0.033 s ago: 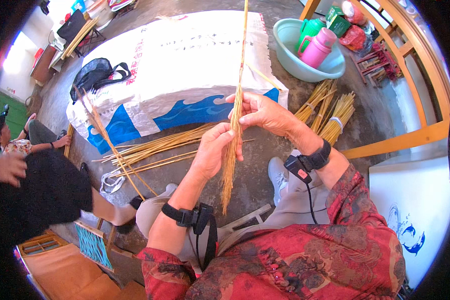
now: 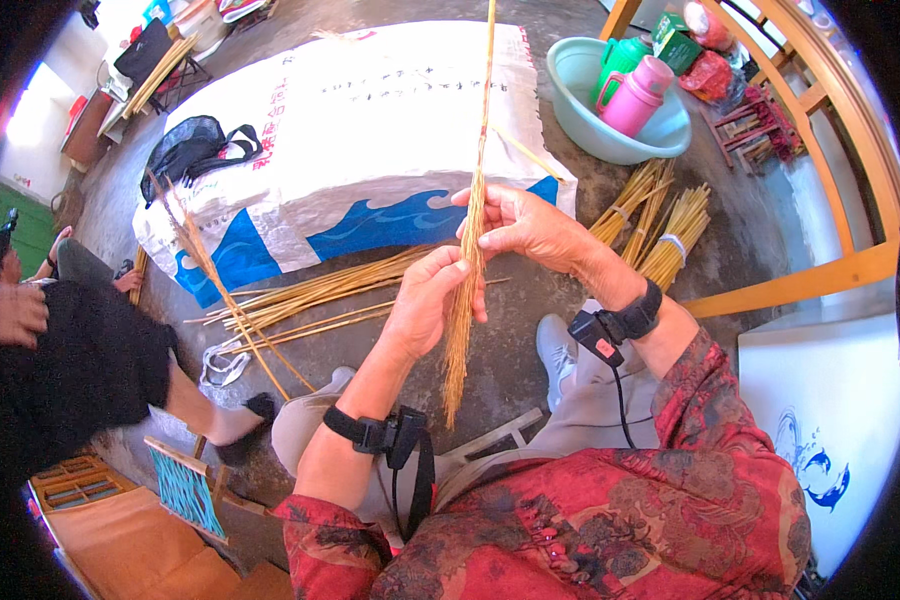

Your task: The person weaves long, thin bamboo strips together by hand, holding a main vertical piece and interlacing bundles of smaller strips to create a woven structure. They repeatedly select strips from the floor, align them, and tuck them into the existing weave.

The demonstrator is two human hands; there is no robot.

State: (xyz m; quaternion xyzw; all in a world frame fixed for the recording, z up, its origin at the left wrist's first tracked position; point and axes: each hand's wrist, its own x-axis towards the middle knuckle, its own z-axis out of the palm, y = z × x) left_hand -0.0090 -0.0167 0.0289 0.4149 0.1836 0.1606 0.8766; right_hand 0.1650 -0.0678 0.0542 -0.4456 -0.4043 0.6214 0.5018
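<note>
The left hand [image 2: 425,300] and the right hand [image 2: 525,228] both pinch one thin bunch of straw [image 2: 467,260] standing upright. Many loose stalks [image 2: 320,295] wait at 9 o'clock, tied bundles [image 2: 670,225] at 2 o'clock. The big sack [image 2: 370,130] at 12 o'clock crowds the floor.

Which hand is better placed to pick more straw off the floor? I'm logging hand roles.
Probably the left hand: it holds the bundle lower, nearest the loose straws. The right hand grips higher up.
</note>
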